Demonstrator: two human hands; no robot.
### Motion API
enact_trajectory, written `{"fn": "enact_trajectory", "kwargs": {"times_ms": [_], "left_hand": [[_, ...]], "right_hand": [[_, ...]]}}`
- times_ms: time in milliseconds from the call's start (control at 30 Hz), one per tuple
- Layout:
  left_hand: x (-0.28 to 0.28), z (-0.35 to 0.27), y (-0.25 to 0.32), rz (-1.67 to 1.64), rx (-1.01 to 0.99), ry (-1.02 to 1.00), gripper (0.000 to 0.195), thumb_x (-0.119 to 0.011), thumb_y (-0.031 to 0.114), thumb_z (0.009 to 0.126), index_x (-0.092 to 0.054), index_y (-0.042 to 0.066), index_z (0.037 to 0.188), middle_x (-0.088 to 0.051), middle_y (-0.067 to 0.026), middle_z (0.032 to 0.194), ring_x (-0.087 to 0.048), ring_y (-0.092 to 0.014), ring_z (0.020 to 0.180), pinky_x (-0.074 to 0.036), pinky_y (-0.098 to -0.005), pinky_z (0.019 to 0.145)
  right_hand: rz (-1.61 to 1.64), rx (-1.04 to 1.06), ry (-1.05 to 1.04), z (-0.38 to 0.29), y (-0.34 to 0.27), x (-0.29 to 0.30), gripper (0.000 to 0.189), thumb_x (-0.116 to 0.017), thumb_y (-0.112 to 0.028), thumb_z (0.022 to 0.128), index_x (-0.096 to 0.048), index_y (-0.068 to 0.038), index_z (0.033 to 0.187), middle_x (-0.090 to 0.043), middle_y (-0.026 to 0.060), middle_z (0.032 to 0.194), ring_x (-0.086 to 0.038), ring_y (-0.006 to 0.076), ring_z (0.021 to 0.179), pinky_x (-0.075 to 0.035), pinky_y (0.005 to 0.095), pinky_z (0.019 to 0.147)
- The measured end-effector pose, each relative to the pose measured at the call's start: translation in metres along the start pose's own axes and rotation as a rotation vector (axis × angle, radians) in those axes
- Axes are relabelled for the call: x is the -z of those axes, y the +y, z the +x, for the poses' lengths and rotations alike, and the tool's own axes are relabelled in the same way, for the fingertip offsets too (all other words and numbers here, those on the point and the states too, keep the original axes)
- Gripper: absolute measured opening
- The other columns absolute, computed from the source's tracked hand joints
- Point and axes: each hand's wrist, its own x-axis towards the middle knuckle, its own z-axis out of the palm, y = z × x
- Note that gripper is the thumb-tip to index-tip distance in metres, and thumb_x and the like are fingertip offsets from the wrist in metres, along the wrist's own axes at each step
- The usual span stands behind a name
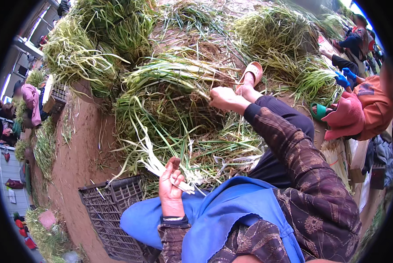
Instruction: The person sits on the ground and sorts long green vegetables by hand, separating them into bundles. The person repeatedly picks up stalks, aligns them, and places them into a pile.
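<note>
My left hand (172,182), palm up, holds a small bunch of peeled white stalks (152,163) with the fingers curled around it. Their thin green leaves run up and away over the heap. Farther out, my right hand (227,98) is shut on the root ends of some long green-leaved stalks (201,92). Those stalks lie across a large heap of leafy stalks (163,115) with brown roots and loose trimmings. Shed leaves and white peelings (222,161) lie between my hands, in front of my blue apron (239,203).
A black plastic crate (109,213) stands tilted at my left knee. Large bundles of stalks (117,36) rise at the far left, with another pile (275,29) at the far right. A co-worker in orange with blue gloves (342,79) sits on the right. Bare earth (81,157) shows on the left.
</note>
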Motion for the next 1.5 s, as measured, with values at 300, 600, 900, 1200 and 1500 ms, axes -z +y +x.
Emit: {"fn": "enact_trajectory", "kwargs": {"times_ms": [300, 600, 900, 1200, 1500], "left_hand": [[-0.005, -0.001, -0.017, 0.341, -0.176, 0.209, 0.023, -0.07, 0.013, 0.088, -0.062, -0.001, 0.104, -0.066, -0.0129, 0.085, -0.038, -0.005, 0.039, -0.03, -0.0212, 0.036], [0.0, -0.018, -0.029, 0.448, -0.162, 0.345, 0.014, -0.07, 0.006, 0.087, -0.06, 0.003, 0.096, -0.052, 0.0016, 0.067, -0.044, -0.006, 0.046, -0.033, -0.0213, 0.036], [-0.015, -0.023, -0.035, 0.469, -0.219, 0.233, 0.009, -0.063, 0.005, 0.091, -0.06, 0.002, 0.099, -0.053, 0.0014, 0.072, -0.044, -0.006, 0.048, -0.032, -0.0203, 0.037], [0.018, -0.015, -0.016, 0.207, -0.28, 0.318, 0.007, -0.057, 0.004, 0.093, -0.059, -0.002, 0.096, -0.063, -0.0091, 0.079, -0.048, -0.007, 0.05, -0.036, -0.0215, 0.037], [0.013, -0.005, 0.018, 0.188, -0.478, 0.364, 0.013, -0.061, 0.008, 0.093, -0.062, -0.003, 0.102, -0.065, -0.0082, 0.081, -0.044, -0.007, 0.048, -0.033, -0.0221, 0.037]], "right_hand": [[1.006, 0.051, -0.748, -0.154, -0.068, -0.051, 0.021, -0.068, -0.021, 0.089, -0.061, -0.002, 0.091, -0.06, 0.0016, 0.071, -0.054, 0.009, 0.058, -0.043, 0.0271, 0.053], [0.444, 0.347, -0.643, -0.21, -0.097, -0.106, 0.035, -0.069, -0.033, 0.082, -0.061, 0.0, 0.09, -0.064, 0.0202, 0.08, -0.065, 0.0347, 0.08, -0.05, 0.0439, 0.074], [1.262, -0.098, -0.533, -0.116, -0.12, -0.11, 0.031, -0.072, -0.032, 0.087, -0.064, -0.004, 0.098, -0.052, -0.0027, 0.061, -0.044, 0.0057, 0.048, -0.032, 0.0227, 0.043], [1.348, 0.058, -0.583, -0.146, -0.099, -0.09, 0.025, -0.071, -0.024, 0.087, -0.069, 0.001, 0.089, -0.067, 0.0056, 0.073, -0.063, 0.0112, 0.069, -0.049, 0.0238, 0.063], [-0.157, 0.087, -0.737, -0.183, 0.041, -0.055, 0.026, -0.073, -0.024, 0.076, -0.072, -0.001, 0.088, -0.069, 0.0175, 0.08, -0.069, 0.0284, 0.08, -0.053, 0.0385, 0.072]]}}
